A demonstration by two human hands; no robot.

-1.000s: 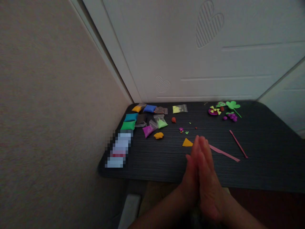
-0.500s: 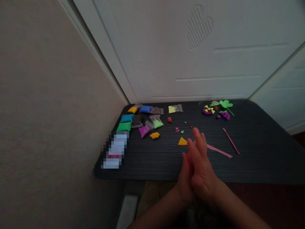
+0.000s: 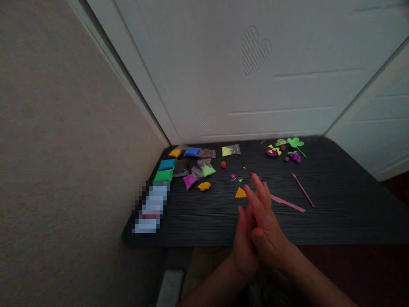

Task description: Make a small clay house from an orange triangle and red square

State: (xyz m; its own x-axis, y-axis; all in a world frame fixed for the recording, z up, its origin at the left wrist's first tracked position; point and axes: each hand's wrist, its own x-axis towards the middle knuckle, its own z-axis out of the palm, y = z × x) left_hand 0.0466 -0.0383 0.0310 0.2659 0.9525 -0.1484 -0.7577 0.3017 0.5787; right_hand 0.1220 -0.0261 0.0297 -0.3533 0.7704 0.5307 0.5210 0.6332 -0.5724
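Orange wedge (image 3: 240, 193) sits just past the right hand (image 3: 269, 232), straight-ish fingers laid against the left hand (image 3: 243, 249), can't tell if anything's between.

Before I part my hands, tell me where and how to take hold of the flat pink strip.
Pinch the flat pink strip by its long edges, midway along the part that shows, coming from above with the right hand. It lies flat on the table, long and narrow, so the edges probably give the best purchase. Its left end is hidden behind that hand.
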